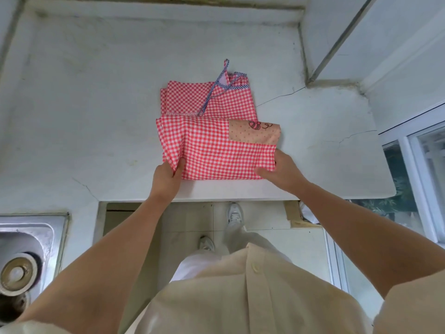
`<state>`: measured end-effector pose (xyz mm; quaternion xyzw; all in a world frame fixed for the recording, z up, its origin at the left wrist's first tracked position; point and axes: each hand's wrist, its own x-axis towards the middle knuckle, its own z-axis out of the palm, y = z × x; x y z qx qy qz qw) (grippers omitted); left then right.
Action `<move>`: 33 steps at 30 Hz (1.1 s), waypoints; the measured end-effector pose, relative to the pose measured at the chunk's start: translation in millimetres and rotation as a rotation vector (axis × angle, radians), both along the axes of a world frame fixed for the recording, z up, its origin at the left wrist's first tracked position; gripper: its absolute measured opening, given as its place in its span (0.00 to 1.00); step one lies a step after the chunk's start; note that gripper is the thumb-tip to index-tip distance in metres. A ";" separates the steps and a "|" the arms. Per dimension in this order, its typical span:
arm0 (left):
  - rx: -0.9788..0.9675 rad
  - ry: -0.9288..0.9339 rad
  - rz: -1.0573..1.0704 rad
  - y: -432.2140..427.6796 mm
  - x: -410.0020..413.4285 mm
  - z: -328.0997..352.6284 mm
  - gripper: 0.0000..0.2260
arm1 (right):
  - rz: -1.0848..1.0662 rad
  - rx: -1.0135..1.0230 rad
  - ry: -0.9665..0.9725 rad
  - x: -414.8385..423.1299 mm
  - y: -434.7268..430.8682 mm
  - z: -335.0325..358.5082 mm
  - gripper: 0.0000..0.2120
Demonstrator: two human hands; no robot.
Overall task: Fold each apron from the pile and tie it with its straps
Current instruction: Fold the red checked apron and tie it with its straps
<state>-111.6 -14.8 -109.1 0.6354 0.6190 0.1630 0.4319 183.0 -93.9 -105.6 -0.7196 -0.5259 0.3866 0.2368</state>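
A worn white stone tabletop, cracked in places, fills the upper part of the frame. A steel sink sits at the lower left and a white window frame runs down the right edge. In the middle of the tabletop we see a red-and-white gingham cloth apron, folded into a rough rectangle of several layers, the lower layer doubled over the upper one. A peach dotted pocket patch with a small dark-red drawing sits at the right end of the fold. Blue-and-white striped straps trail loose across the upper part, one reaching past the cloth's top edge. The left hand pinches the apron's lower left corner, and the right hand grips the lower right corner, thumb laid on the cloth.
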 end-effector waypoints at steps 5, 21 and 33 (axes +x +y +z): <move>-0.099 -0.154 0.074 -1.5 -3.5 1.7 0.17 | 0.108 0.106 -0.392 -0.6 10.7 3.4 0.20; -0.004 -0.131 0.032 10.8 -5.0 2.1 0.15 | -0.155 -0.043 -0.327 -21.5 43.3 -5.4 0.18; 0.102 -0.023 0.109 23.6 2.9 -8.2 0.15 | 0.023 0.108 -0.333 -15.6 46.5 -0.3 0.19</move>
